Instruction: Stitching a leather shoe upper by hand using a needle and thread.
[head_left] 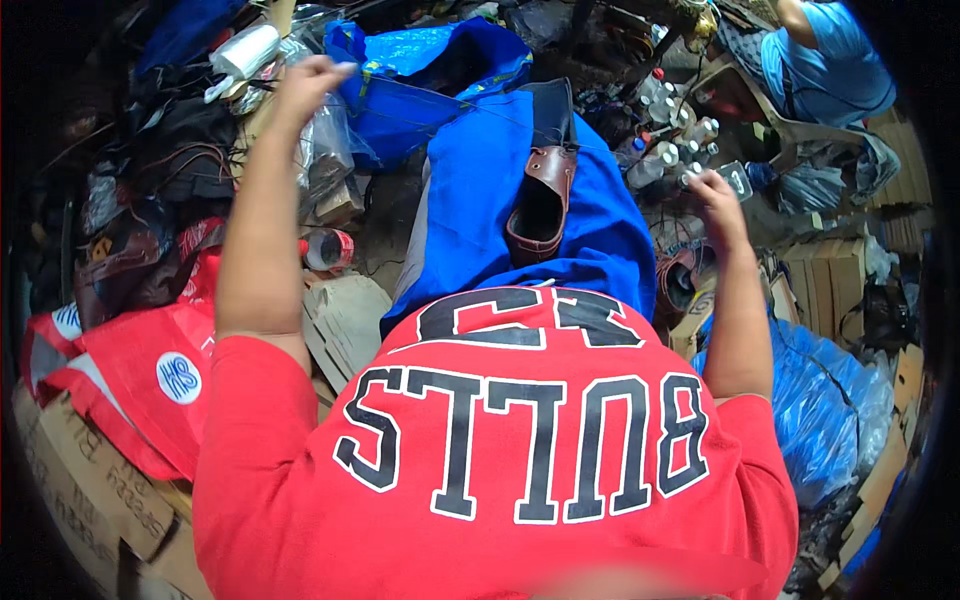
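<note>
A brown leather shoe (553,170) lies on my lap over blue trousers (610,190), its opening toward me. A flat black piece (552,112) sits at its far end; whether they are joined I cannot tell. Raised at the far left, away from the shoe, my left hand (308,88) is closed, its fingers curled. My right hand (716,200) is held out to the right with its fingers pinched together, near several small bottles. What either hand grips is too small to make out. A thin dark line (440,97) crosses before the blue bag, partly lost to view.
Beyond my knees stands an open blue bag (400,115). Several white-capped bottles (660,155) crowd the far right, near another person in a blue shirt (825,70). Red bags (130,390) and cardboard (345,320) lie at left; blue plastic (815,400) and cardboard boxes (825,280) at right.
</note>
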